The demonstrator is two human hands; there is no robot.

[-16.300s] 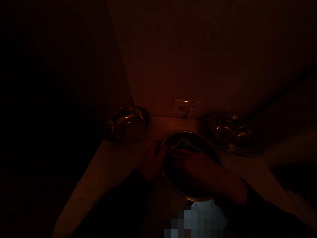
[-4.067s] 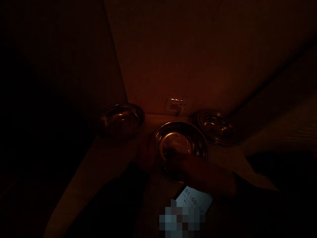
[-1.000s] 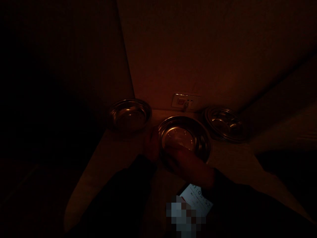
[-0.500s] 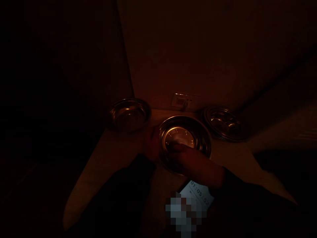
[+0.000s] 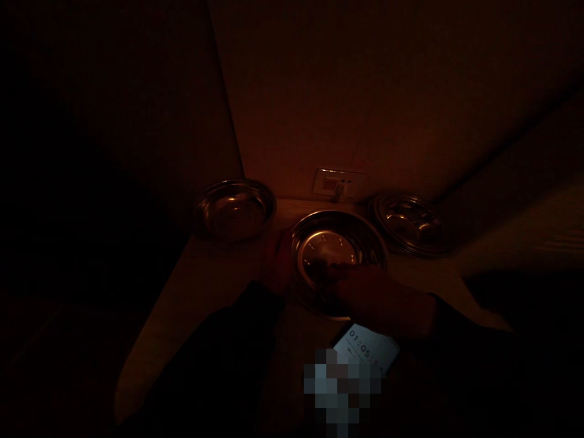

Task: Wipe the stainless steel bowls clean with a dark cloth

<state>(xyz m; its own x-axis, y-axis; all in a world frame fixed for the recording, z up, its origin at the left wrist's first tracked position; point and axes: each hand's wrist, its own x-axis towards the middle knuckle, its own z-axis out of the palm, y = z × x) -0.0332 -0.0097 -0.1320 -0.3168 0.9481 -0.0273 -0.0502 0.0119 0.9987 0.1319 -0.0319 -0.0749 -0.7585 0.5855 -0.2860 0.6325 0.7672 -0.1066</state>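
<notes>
In the dim head view a round, shiny metal bowl (image 5: 325, 243) stands on a light table. My left hand (image 5: 276, 261) presses against the bowl's left rim, its thumb side along the edge; its fingers are mostly lost in shadow. From the right, my right hand (image 5: 365, 289) reaches over the near rim, with its bent fingers down inside the bowl. Those fingers look drawn together, but whatever lies between them is too dark to make out. A few small marks or bits show on the bowl's lit bottom.
Another metal bowl (image 5: 235, 213) stands at the back left of the table (image 5: 168, 316). At the back right lie metal plates (image 5: 413, 225), apparently stacked. A wall socket (image 5: 338, 184) with a plug sits behind. A lit phone (image 5: 367, 348) showing a timer lies in front, partly blurred out.
My right hand has shifted to the right across the bowl, its fingers still inside. The left hand stays at the rim. The whole view has shifted slightly.
</notes>
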